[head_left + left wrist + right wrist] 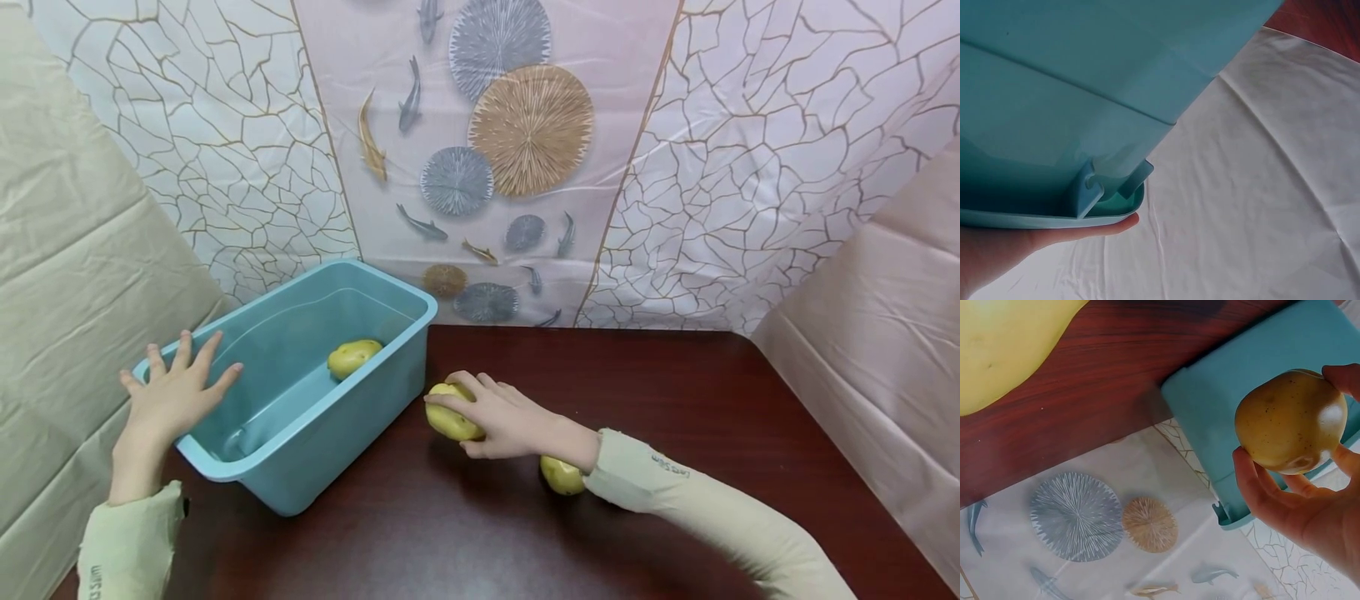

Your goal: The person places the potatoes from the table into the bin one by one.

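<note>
A yellow potato point(452, 422) is held in my right hand point(517, 423) above the table, just right of the blue plastic tub point(352, 450). In the right wrist view, fingers and thumb curl round that potato point(1288, 422), with the tub behind it. My left hand point(171, 404) lies with spread, straight fingers over the tub's near-left rim. From the left wrist, the hand point(1041, 242) shows flat along the rim. Inside the tub sits another potato point(354, 358). A third potato point(562, 477) is on the table beneath my right wrist, partly hidden by it.
The dark red wooden table point(675, 400) extends to the right of the tub. Behind it hangs a patterned cloth point(637, 275) with fish and round leaf prints. Beige cloth point(82, 275) hangs close along the left side, and more along the right.
</note>
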Available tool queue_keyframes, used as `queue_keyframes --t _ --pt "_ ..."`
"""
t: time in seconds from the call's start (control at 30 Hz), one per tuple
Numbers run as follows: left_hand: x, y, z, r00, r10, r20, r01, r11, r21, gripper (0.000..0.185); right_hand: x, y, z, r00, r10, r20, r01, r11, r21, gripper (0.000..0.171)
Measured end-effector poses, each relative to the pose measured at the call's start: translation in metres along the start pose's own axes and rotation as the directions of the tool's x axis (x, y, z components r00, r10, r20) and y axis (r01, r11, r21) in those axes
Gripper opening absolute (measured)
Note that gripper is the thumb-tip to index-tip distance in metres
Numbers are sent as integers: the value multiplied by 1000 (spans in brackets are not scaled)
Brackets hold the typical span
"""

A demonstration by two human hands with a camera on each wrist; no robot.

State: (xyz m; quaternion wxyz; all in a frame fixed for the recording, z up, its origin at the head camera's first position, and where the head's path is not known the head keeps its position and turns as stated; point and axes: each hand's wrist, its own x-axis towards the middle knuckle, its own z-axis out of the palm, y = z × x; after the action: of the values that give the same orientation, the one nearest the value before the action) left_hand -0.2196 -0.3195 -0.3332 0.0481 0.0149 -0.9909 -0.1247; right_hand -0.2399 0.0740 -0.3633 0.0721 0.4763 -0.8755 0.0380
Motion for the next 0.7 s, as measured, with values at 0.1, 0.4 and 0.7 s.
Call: queue_keyframes --t 0.1,0.4,0.7 --pt "0 0 0 1000 -2 -1 2 1000 0 81 -2 0 -2 1000 2 -13 -2 1000 6 68" --pt "0 0 0 1000 -1 -1 1 1000 -2 82 -8 0 -7 999 23 -39 -22 999 37 68" --pt "1 0 1 1000 -4 -4 4 1000 -2 82 -10 1 -18 995 35 -94 -32 999 32 67"
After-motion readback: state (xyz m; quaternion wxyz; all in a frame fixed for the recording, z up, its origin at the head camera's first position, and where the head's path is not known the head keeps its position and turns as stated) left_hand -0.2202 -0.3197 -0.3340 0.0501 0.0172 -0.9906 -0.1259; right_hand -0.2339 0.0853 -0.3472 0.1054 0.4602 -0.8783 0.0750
